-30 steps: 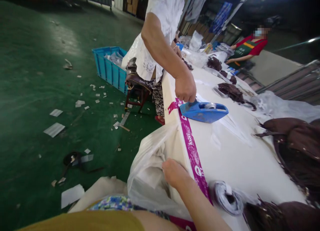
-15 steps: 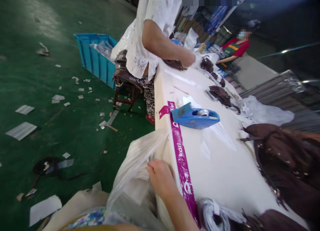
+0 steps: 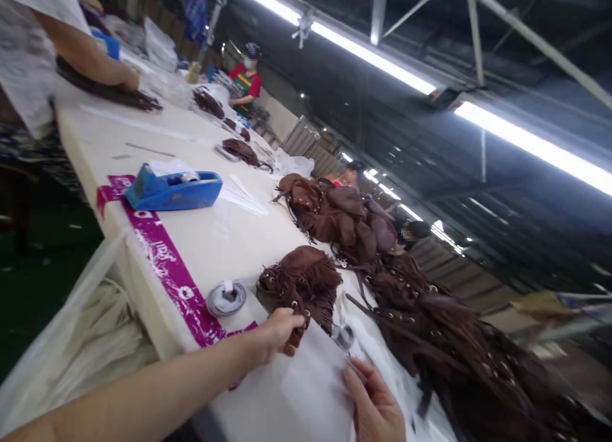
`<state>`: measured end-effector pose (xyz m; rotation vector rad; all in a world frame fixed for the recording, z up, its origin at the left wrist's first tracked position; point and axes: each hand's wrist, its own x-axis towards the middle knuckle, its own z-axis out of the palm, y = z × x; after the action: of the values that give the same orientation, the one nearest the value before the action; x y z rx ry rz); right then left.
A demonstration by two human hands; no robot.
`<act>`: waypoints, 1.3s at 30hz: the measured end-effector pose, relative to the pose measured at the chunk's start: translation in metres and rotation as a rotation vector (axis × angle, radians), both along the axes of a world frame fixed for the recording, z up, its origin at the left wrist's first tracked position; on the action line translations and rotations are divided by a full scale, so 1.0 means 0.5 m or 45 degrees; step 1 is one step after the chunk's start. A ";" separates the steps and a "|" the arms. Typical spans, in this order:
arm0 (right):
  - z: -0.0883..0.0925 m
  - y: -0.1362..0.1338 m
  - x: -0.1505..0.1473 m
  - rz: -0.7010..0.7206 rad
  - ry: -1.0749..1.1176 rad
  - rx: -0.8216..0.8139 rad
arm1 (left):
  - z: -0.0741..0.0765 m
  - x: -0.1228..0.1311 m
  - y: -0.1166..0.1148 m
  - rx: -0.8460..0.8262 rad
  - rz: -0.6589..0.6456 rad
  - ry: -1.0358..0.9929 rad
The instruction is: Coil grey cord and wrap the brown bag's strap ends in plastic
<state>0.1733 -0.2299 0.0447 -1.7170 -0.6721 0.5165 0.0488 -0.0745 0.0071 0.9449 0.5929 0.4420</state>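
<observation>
My left hand [image 3: 276, 333] rests on the white table [image 3: 224, 238], its fingers closed on the edge of a brown fringed bag [image 3: 301, 286]. My right hand [image 3: 375, 407] is low at the front, fingers pinched on a sheet of clear plastic [image 3: 310, 384] lying in front of me. A small roll of tape [image 3: 226, 298] sits just left of the bag, beside a strip of magenta printed tape [image 3: 165, 263] stuck across the table edge.
A blue tape dispenser [image 3: 172, 187] lies further along the table. A heap of brown fringed bags [image 3: 382, 270] fills the right side. A clear bag of white material [image 3: 90, 333] hangs off the table edge. Another person's arm [image 3: 86, 56] works at the far left; others stand beyond.
The view has swung up and right from the floor to the table top. My left hand left the hanging plastic bag and now grips a brown bag; my right hand came into view.
</observation>
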 end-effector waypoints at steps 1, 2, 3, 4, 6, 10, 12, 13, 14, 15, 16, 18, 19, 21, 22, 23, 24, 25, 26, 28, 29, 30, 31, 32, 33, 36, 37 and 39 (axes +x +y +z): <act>-0.010 -0.015 0.014 -0.048 -0.045 -0.010 | 0.004 0.006 -0.001 0.009 -0.030 0.047; -0.021 -0.024 0.021 -0.062 -0.091 -0.031 | 0.008 0.008 0.001 0.025 -0.043 0.090; -0.034 -0.025 0.023 -0.049 -0.135 -0.058 | 0.012 0.006 0.004 0.047 -0.042 0.128; -0.046 -0.020 0.019 -0.014 -0.174 -0.083 | 0.017 0.004 0.007 0.076 -0.029 0.159; -0.064 0.002 0.000 0.089 -0.208 -0.117 | 0.026 -0.004 0.012 0.140 0.010 0.217; -0.069 0.061 -0.041 0.379 -0.011 -0.099 | 0.036 -0.013 0.013 0.223 0.028 0.280; -0.067 0.086 -0.046 0.443 0.109 -0.064 | 0.036 -0.017 0.015 0.241 0.022 0.286; -0.068 0.097 -0.044 0.429 0.129 -0.039 | 0.036 -0.021 0.017 0.248 0.022 0.291; -0.071 0.107 -0.041 0.392 0.125 -0.013 | 0.035 -0.024 0.019 0.254 0.024 0.296; -0.077 0.116 -0.038 0.347 0.106 0.012 | 0.035 -0.029 0.022 0.261 0.028 0.301; -0.084 0.123 -0.034 0.307 0.086 0.032 | 0.035 -0.033 0.023 0.269 0.035 0.302; -0.102 0.135 -0.031 0.241 0.060 0.043 | 0.035 -0.039 0.024 0.290 0.068 0.284; -0.110 0.139 -0.031 0.207 0.047 0.048 | 0.035 -0.041 0.022 0.304 0.095 0.265; -0.124 0.142 -0.034 0.141 0.023 0.059 | 0.034 -0.042 0.015 0.338 0.154 0.210; -0.129 0.142 -0.036 0.113 0.013 0.062 | 0.032 -0.041 0.011 0.357 0.184 0.179; -0.132 0.140 -0.038 0.093 0.007 0.066 | 0.030 -0.039 0.006 0.377 0.214 0.152; -0.133 0.139 -0.041 0.079 0.007 0.073 | 0.027 -0.036 0.002 0.394 0.246 0.131; -0.133 0.137 -0.044 0.079 0.016 0.085 | 0.023 -0.034 -0.001 0.407 0.277 0.118; -0.132 0.135 -0.046 0.091 0.035 0.102 | 0.019 -0.033 -0.003 0.417 0.302 0.111; -0.129 0.133 -0.051 0.152 0.095 0.138 | 0.010 -0.031 -0.005 0.426 0.328 0.110; -0.127 0.132 -0.053 0.188 0.128 0.153 | 0.006 -0.032 -0.004 0.426 0.329 0.111; -0.126 0.131 -0.054 0.222 0.157 0.162 | 0.002 -0.033 -0.002 0.422 0.325 0.111; -0.125 0.130 -0.055 0.250 0.180 0.167 | -0.001 -0.035 0.000 0.414 0.321 0.111; -0.124 0.130 -0.055 0.267 0.197 0.170 | -0.003 -0.037 0.002 0.399 0.317 0.113; -0.124 0.129 -0.054 0.280 0.213 0.173 | -0.003 -0.040 0.005 0.386 0.312 0.114; -0.127 0.132 -0.049 0.303 0.288 0.183 | 0.002 -0.052 0.016 0.528 0.217 0.200; -0.129 0.134 -0.047 0.309 0.317 0.176 | 0.006 -0.057 0.023 0.643 0.153 0.259; -0.133 0.139 -0.044 0.308 0.331 0.152 | 0.016 -0.065 0.039 0.874 0.027 0.373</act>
<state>0.1511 -0.1604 -0.0218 -1.4335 -0.7102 0.8365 0.0161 -0.0550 0.0151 1.6792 0.7321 0.5429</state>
